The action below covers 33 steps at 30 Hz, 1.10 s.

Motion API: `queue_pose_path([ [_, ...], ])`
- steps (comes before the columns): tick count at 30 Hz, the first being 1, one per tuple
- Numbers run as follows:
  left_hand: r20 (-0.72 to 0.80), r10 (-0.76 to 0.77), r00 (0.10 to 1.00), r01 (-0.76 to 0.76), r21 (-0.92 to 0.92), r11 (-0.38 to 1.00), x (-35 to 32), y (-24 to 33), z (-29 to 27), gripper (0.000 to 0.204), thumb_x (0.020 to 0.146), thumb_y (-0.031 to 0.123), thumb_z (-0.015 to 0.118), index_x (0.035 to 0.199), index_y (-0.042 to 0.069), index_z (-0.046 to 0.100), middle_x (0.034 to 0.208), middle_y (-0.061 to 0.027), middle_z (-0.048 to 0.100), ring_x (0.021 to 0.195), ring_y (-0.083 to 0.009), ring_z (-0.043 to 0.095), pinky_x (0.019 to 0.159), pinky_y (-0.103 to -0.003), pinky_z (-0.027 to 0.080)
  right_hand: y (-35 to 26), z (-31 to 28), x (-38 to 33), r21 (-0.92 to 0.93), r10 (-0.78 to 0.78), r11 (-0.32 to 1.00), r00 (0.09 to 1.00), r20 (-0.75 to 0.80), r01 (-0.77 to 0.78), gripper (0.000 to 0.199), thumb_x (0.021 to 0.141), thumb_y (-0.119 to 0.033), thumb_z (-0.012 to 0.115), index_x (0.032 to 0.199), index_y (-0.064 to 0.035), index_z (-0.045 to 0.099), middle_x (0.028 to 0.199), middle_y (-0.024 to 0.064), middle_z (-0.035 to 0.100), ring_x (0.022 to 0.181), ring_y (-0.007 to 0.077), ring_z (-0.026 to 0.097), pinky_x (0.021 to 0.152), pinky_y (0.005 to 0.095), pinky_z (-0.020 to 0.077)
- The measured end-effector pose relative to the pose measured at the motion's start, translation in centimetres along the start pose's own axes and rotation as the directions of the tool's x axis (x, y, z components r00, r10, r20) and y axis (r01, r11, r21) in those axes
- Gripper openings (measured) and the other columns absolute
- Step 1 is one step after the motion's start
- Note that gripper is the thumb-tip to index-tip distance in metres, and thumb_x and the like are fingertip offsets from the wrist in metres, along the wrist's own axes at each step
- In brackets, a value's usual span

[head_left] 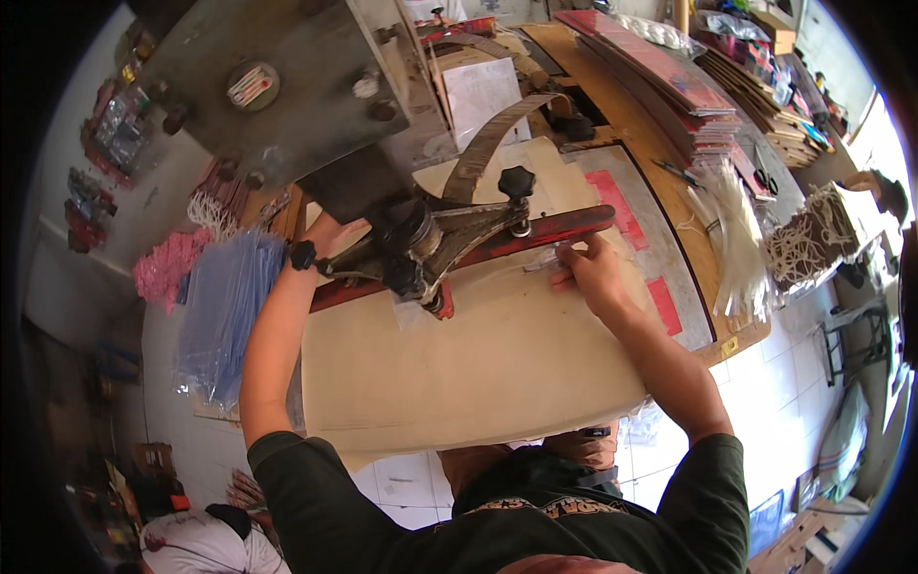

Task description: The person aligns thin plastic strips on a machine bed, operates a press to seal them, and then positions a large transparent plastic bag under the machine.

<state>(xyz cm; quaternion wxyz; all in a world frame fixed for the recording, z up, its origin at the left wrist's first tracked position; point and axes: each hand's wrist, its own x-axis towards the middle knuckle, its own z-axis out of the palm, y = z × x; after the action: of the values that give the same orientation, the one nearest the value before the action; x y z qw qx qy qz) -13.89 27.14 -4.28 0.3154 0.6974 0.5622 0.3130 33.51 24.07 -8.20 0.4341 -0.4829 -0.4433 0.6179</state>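
A press with a long red bar (564, 226) stands over a cream board (459, 373) in front of me. My right hand (595, 275) is at the bar's right end, its fingers closed on the edge of a thin clear plastic sheet (543, 260). More clear film shows below the bar's middle. My left hand (335, 230) reaches behind the press's left arm; its fingers are mostly hidden by the metal. A black star knob (517, 183) sits on the press bracket (478, 234), and a second black knob (303, 254) is beside my left wrist.
Blue-tinted plastic sleeves (225, 306) hang at the left, near a pink bundle (170, 268). Stacked red panels (669, 86) lie at the back right. White strips (732, 239) and a box with white cords (822, 230) are at the right. The press's metal housing (268, 86) looms overhead.
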Motion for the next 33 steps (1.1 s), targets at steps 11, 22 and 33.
queue_pose_path([
  [11, -0.024, 0.286, 0.958, -0.251, 0.412, 0.876, -1.5, -2.3, -1.8, 0.047, 0.091, 0.010, 0.070, 0.136, 0.003, 0.056, 0.137, -0.0075, 0.056, 0.122, -0.0218, 0.054, 0.104, -0.035, 0.045, -0.5, 0.2, -0.2, 0.040, 0.039, 0.998, 0.998, 0.043, -0.040, 0.026, 0.097, -0.001, 0.058, 0.122, 0.0047, 0.053, 0.092, 0.0158, 0.065, 0.060, 0.0204, 0.068, 0.049, 0.0332, 0.0610],
  [22, -0.141, 0.230, 0.963, -0.169, 0.350, 0.921, 4.0, 3.9, 0.3, 0.039, 0.097, 0.016, 0.065, 0.133, 0.003, 0.057, 0.124, -0.0069, 0.061, 0.111, -0.0188, 0.059, 0.096, -0.034, 0.048, 0.2, -0.1, 0.7, 0.144, 0.030, 0.989, 0.999, -0.035, -0.025, 0.024, 0.099, -0.007, 0.060, 0.121, 0.0010, 0.056, 0.092, 0.0124, 0.067, 0.058, 0.0189, 0.067, 0.048, 0.0322, 0.0579],
  [33, -0.059, -0.123, 0.991, 0.115, -0.127, 0.985, 4.7, 7.2, -0.6, 0.037, 0.098, 0.017, 0.064, 0.132, 0.003, 0.058, 0.119, -0.0070, 0.064, 0.105, -0.0173, 0.063, 0.092, -0.032, 0.052, 0.4, 0.1, 1.6, 0.248, 0.023, 0.968, 0.998, 0.050, -0.035, 0.019, 0.101, -0.002, 0.053, 0.119, 0.0049, 0.054, 0.106, 0.0134, 0.065, 0.081, 0.0229, 0.072, 0.071, 0.0331, 0.0650],
])
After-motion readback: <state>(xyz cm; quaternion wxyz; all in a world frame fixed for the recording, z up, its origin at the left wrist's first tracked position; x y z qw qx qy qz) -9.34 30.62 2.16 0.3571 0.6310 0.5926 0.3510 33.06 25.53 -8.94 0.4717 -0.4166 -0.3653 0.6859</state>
